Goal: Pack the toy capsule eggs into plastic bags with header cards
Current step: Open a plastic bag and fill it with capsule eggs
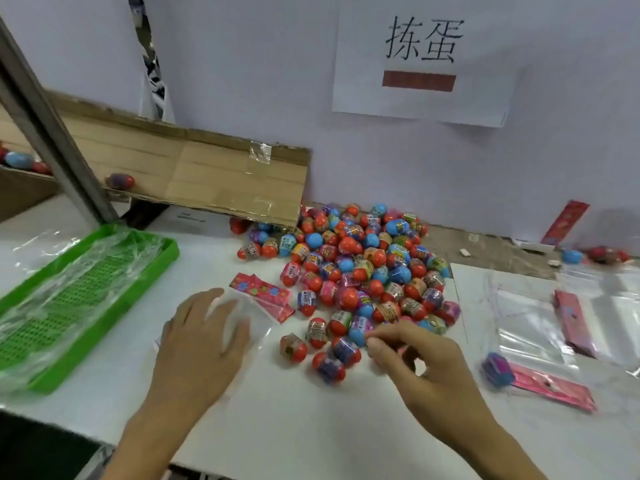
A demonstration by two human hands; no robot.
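A heap of toy capsule eggs (363, 265), mostly red with blue, pink and purple halves, lies on the white table against the back wall. My left hand (201, 341) rests flat, fingers spread, on a clear plastic bag (258, 323) whose pink header card (263, 292) points toward the heap. My right hand (426, 362) reaches into the near edge of the heap with fingers curled. Its thumb and forefinger pinch a blue-and-red egg (358, 329). Several loose eggs lie just left of that hand.
A green slotted tray (166, 258) holding clear bags sits at the left. A cardboard chute (207, 174) slopes down to the heap, behind a metal post (52, 133). More bags (526, 323) with pink cards (571, 323) and a lone purple-blue egg (498, 368) lie at the right.
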